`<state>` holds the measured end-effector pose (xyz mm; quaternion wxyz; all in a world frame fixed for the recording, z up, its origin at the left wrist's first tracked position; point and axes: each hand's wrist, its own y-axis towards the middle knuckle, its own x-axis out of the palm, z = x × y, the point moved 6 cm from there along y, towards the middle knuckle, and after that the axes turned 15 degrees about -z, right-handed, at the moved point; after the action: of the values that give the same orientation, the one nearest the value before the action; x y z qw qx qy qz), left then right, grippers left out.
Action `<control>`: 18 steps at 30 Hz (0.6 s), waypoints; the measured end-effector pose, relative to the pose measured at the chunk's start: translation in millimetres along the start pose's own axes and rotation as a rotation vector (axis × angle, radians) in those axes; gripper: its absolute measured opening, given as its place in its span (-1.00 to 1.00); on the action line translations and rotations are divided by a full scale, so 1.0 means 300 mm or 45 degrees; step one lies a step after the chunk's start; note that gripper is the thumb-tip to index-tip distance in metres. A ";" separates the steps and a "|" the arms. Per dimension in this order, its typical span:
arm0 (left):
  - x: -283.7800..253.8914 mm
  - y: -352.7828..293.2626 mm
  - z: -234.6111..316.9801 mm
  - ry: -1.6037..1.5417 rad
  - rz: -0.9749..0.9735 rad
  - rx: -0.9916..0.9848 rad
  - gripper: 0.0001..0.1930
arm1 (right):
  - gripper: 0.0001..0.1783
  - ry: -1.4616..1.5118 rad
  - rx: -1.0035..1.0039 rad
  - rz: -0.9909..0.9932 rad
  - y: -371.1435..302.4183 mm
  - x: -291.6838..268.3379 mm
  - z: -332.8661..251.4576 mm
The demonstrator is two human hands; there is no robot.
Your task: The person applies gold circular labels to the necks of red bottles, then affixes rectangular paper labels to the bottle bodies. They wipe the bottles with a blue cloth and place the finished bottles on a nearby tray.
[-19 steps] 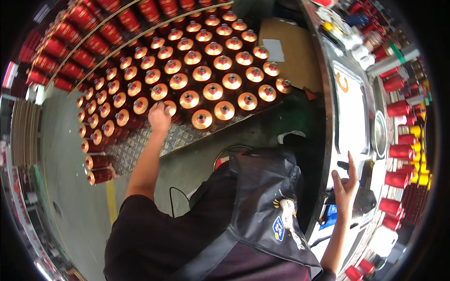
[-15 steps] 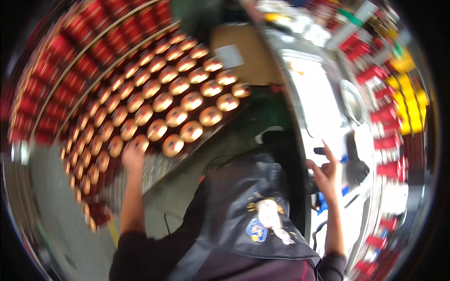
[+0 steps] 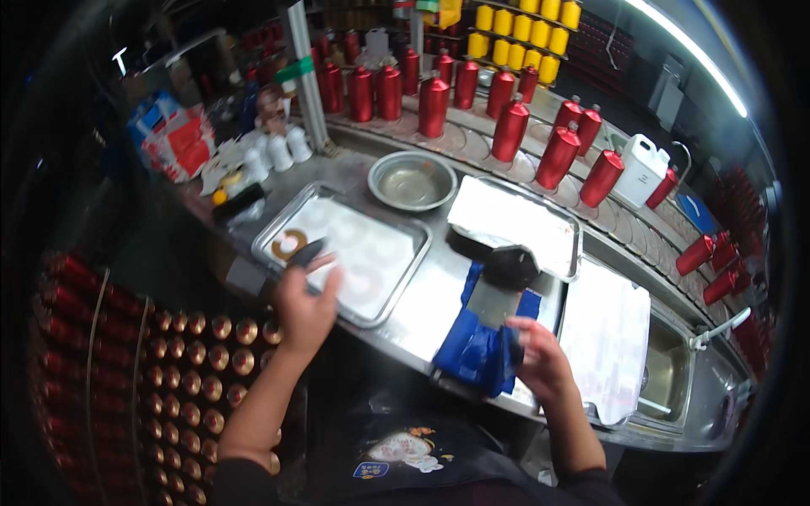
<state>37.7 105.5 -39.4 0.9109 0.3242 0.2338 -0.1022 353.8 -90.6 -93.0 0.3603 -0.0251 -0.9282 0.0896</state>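
My left hand (image 3: 308, 308) is over the near left part of a metal tray (image 3: 384, 316), thumb and fingers apart, with a black cover on a fingertip. Close to that fingertip, a gold ring-shaped piece (image 3: 289, 244) lies on the tray's white sheet (image 3: 363, 253), which shows faint rings. My right hand (image 3: 544, 358) is beside a blue cloth (image 3: 472, 350), its fingers bent but apart and a dark cover at the thumb. On the cloth rests a grey flat block (image 3: 494, 304), with a black rounded object (image 3: 511, 267) at its far end.
A round metal bowl (image 3: 413, 202) and a second tray (image 3: 578, 253) stand behind. A white board (image 3: 603, 337) lies beside the sink (image 3: 671, 379). Red bottles (image 3: 510, 131) and a white jug (image 3: 643, 169) line a curved track. Gold-topped red containers (image 3: 215, 358) stand at lower left.
The view has swung from the gold-topped containers to the workbench. My left hand has gone from those containers to the tray; my right hand is now beside the blue cloth.
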 end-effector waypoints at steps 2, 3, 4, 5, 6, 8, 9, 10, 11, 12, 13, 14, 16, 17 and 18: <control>0.240 0.308 0.060 -0.007 -0.170 0.246 -0.56 | -0.59 -0.136 -0.133 0.129 -0.076 -0.065 -0.024; 0.357 0.463 0.067 0.106 -0.193 0.343 -0.52 | -0.55 -0.199 -0.218 0.213 -0.111 -0.096 -0.039; 0.476 0.624 0.042 0.075 -0.208 0.339 -0.43 | -0.55 -0.182 -0.261 0.349 -0.143 -0.140 -0.044; 0.597 0.784 -0.012 0.051 -0.247 0.244 -0.29 | -0.55 -0.170 -0.301 0.454 -0.171 -0.176 -0.050; 0.698 0.937 -0.074 0.215 -0.272 0.123 -0.14 | -0.56 -0.119 -0.344 0.500 -0.185 -0.213 -0.060; 0.873 1.206 -0.186 0.291 -0.190 0.010 -0.01 | -0.56 -0.025 -0.454 0.628 -0.206 -0.280 -0.080; 0.944 1.318 -0.231 0.245 -0.170 -0.016 0.05 | -0.57 -0.029 -0.444 0.710 -0.209 -0.312 -0.085; 1.002 1.412 -0.276 0.285 -0.147 -0.087 0.12 | -0.58 -0.038 -0.465 0.768 -0.209 -0.338 -0.098; 1.049 1.485 -0.307 0.458 -0.082 -0.183 0.17 | -0.59 -0.048 -0.489 0.807 -0.205 -0.361 -0.111; 1.096 1.542 -0.363 0.352 -0.156 -0.321 0.22 | -0.59 -0.068 -0.464 0.879 -0.203 -0.381 -0.117; 1.110 1.561 -0.386 0.324 -0.073 -0.280 0.15 | -0.59 -0.061 -0.464 0.854 -0.189 -0.393 -0.126; 1.136 1.589 -0.420 0.256 -0.122 -0.307 0.08 | -0.58 -0.047 -0.459 0.843 -0.175 -0.400 -0.129; 1.168 1.593 -0.462 0.231 -0.181 -0.291 -0.06 | -0.58 -0.021 -0.417 0.842 -0.145 -0.413 -0.129; 1.157 1.583 -0.460 0.294 -0.118 -0.195 -0.12 | -0.59 -0.008 -0.396 0.846 -0.128 -0.416 -0.128; 1.138 1.566 -0.458 0.360 -0.103 -0.119 -0.17 | -0.59 0.004 -0.379 0.823 -0.110 -0.412 -0.122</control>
<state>444.1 542.6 -45.9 0.8781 0.2830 0.3770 -0.0814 470.3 -131.4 -142.6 0.3073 -0.3699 -0.8745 0.0626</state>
